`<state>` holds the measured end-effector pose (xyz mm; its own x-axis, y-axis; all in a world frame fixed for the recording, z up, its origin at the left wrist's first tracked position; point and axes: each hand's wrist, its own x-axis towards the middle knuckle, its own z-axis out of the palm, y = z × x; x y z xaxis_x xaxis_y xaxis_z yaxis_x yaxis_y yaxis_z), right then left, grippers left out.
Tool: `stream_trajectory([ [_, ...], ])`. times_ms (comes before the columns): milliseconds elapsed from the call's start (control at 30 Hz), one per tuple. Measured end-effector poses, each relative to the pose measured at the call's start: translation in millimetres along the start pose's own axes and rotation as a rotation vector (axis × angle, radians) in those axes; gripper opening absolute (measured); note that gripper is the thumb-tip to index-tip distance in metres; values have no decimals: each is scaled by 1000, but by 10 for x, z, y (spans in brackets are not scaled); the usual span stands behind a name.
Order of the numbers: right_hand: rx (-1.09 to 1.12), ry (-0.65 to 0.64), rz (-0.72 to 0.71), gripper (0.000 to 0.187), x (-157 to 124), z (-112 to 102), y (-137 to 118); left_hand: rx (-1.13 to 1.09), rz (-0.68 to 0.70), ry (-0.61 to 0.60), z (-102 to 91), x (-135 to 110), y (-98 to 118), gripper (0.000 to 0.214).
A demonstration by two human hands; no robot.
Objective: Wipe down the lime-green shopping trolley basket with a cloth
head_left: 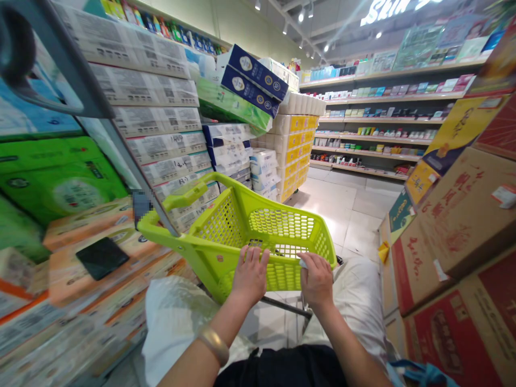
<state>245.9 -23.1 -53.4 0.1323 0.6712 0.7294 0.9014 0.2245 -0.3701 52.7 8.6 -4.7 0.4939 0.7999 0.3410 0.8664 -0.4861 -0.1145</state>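
Observation:
A lime-green plastic shopping basket (226, 228) stands tilted in front of me in a shop aisle, empty inside. My left hand (250, 274) rests on its near rim with the fingers curled over the edge. My right hand (317, 280) grips the same rim a little to the right, fingers closed, with a small white scrap showing by the thumb. A gold bangle (213, 344) sits on my left wrist. My knees in light trousers show below both hands.
Stacked tissue and paper packs (157, 107) fill the left side, with a black phone (102, 257) lying on an orange pack. Brown and red cartons (455, 242) are piled on the right. Tiled floor (350, 209) runs ahead to product shelves (374, 134).

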Motion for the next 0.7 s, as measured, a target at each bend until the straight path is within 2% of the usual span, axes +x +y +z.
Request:
stream_trajectory([
  [100,-19,34,44,31,-59,-105,286,-7,-5,-13,0,2,15,55],
  [200,5,15,71,29,-77,-161,416,-9,-11,-21,9,6,44,55],
  [433,-21,-6,96,28,-91,-214,405,-42,35,-43,0,65,29,53],
  [700,-35,-29,98,26,-67,-208,359,-49,83,-43,34,281,-146,54],
])
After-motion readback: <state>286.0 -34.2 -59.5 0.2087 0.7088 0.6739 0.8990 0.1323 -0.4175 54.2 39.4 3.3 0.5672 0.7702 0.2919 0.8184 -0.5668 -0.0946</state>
